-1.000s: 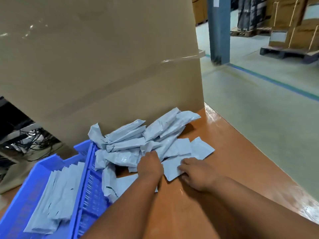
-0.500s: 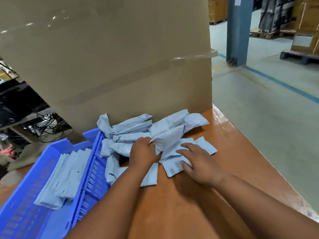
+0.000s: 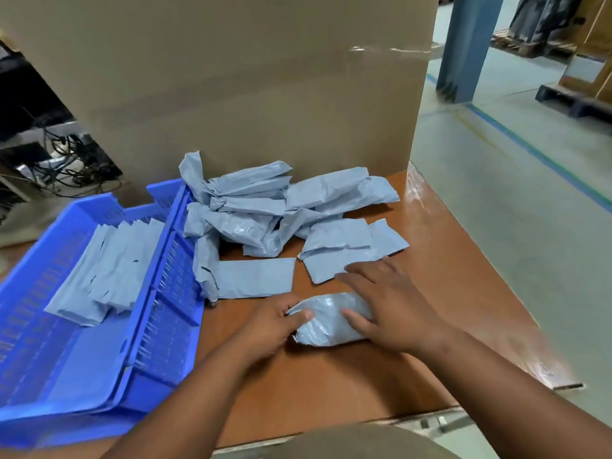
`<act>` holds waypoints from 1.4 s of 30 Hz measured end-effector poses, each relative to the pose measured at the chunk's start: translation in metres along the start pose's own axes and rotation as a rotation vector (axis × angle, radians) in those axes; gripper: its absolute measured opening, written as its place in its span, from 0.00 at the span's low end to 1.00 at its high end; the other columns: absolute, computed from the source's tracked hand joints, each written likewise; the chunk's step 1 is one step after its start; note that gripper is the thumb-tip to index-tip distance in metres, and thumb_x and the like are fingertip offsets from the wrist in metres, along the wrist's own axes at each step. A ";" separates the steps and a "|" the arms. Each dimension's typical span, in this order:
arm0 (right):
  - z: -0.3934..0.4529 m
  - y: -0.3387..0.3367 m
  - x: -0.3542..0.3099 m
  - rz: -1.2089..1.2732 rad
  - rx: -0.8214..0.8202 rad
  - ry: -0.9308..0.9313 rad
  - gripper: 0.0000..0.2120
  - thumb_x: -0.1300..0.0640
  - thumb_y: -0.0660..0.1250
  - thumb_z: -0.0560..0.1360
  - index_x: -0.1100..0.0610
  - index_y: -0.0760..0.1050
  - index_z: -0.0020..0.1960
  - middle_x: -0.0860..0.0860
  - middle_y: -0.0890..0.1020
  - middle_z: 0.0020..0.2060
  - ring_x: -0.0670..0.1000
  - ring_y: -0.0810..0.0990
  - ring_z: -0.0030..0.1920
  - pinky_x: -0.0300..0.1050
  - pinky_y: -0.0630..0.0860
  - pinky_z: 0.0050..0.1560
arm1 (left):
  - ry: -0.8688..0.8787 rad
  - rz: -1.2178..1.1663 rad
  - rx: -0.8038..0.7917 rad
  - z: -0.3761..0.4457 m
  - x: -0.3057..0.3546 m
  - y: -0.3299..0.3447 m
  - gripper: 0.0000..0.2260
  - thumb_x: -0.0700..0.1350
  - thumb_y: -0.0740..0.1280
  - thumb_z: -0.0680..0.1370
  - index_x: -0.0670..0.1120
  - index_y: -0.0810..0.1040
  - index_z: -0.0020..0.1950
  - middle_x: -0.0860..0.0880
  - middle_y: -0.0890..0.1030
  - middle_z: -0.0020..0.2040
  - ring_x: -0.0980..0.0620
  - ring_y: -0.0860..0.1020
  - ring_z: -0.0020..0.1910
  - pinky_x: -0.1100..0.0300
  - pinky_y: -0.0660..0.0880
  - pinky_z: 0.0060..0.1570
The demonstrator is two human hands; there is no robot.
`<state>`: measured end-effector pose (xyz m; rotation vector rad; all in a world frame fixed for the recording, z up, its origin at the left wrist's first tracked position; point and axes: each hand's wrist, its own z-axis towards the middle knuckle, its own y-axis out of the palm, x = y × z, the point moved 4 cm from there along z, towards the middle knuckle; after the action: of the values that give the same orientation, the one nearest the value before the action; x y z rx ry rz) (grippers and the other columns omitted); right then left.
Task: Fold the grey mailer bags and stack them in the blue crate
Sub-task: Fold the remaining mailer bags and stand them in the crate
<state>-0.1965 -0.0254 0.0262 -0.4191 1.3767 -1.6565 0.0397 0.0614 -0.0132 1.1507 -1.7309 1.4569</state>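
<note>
One crumpled grey mailer bag (image 3: 326, 321) lies on the table (image 3: 331, 385) near the front edge, long axis running left to right across the view, slightly tilted with its right end further from the person. Left hand (image 3: 270, 326) grips its left end, thumb on top and fingers curled round the edge. Right hand (image 3: 387, 306) lies over its right end, fingers spread and fairly straight, thumb pressing on the bag's top; no curl round it that I can see. Just behind the hands, two flat mailers: one rectangle (image 3: 256, 278) with long axis left-right, another (image 3: 334, 265) to its right, partly under more flat pieces. Behind those, a loose pile of unfolded mailers (image 3: 251, 210) reaching to the big cardboard box (image 3: 231, 77) at the back of the table; most lie roughly left-right, a few angled, and one hangs down over the crate wall. Blue crate (image 3: 165, 293) sits at the left, touching the pile, its long side running away from the person. Inside it, folded mailers (image 3: 109, 270) form an overlapping row, leaning, long axes pointing away from the person. Beyond the table at right: warehouse floor (image 3: 513, 193) with a blue line and a blue pillar (image 3: 463, 44).
</note>
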 end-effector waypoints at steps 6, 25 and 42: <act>-0.021 0.031 -0.030 -0.230 -0.115 -0.103 0.17 0.43 0.70 0.77 0.47 0.75 0.62 0.48 0.78 0.55 0.55 0.77 0.55 0.55 0.72 0.55 | 0.508 0.578 0.214 -0.030 -0.009 -0.004 0.18 0.34 0.72 0.75 0.52 0.85 0.60 0.59 0.85 0.57 0.56 0.82 0.56 0.60 0.77 0.58; -0.028 0.059 -0.048 0.066 -0.141 0.115 0.17 0.43 0.58 0.87 0.45 0.72 0.73 0.47 0.71 0.77 0.50 0.67 0.78 0.63 0.56 0.82 | 0.423 0.698 0.333 -0.091 -0.050 0.014 0.20 0.52 0.62 0.85 0.46 0.76 0.75 0.49 0.72 0.79 0.48 0.66 0.81 0.44 0.67 0.77; -0.002 0.114 -0.036 -0.251 -0.252 0.428 0.28 0.44 0.46 0.83 0.49 0.67 0.80 0.58 0.61 0.84 0.60 0.55 0.85 0.71 0.48 0.80 | -0.040 0.995 0.214 0.003 -0.028 0.070 0.33 0.59 0.40 0.86 0.43 0.55 0.86 0.43 0.49 0.87 0.45 0.44 0.86 0.38 0.43 0.82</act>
<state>-0.1311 0.0094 -0.0671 -0.4080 1.9287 -1.8532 -0.0093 0.0668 -0.0701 0.3551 -2.3642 2.2148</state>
